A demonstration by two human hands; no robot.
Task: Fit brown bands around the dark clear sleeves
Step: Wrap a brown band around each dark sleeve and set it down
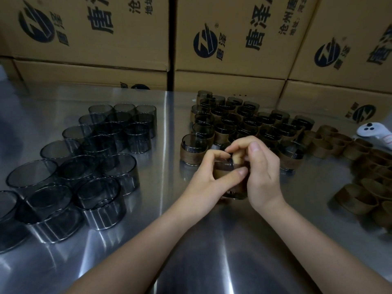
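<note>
Steel tabletop (212,240) carries everything. Near its middle, just in front of the finished rows, we hold one dark clear sleeve (230,164) between both hands. Our left hand (209,179) curls round its near-left side, with the thumb pressed on the brown band (220,174) that wraps its lower part. Our right hand (262,172) is curled over the rim from the right, fingertips hooked at the top edge.

We judge the step in hand to be seating this band (it looks on, though we cannot tell if it sits square). The next move calls for pressing it level and setting the piece among the banded sleeves (244,122) just behind. Then we take a fresh one from the bare sleeves (95,162) at left and a ring from the loose bands (360,166) at right.

Our hands hide most of the sleeve, including its base and the band's far side. At the right edge a white object (377,132) is cut off and hard to name. Printed cardboard boxes (233,39) wall the back.
</note>
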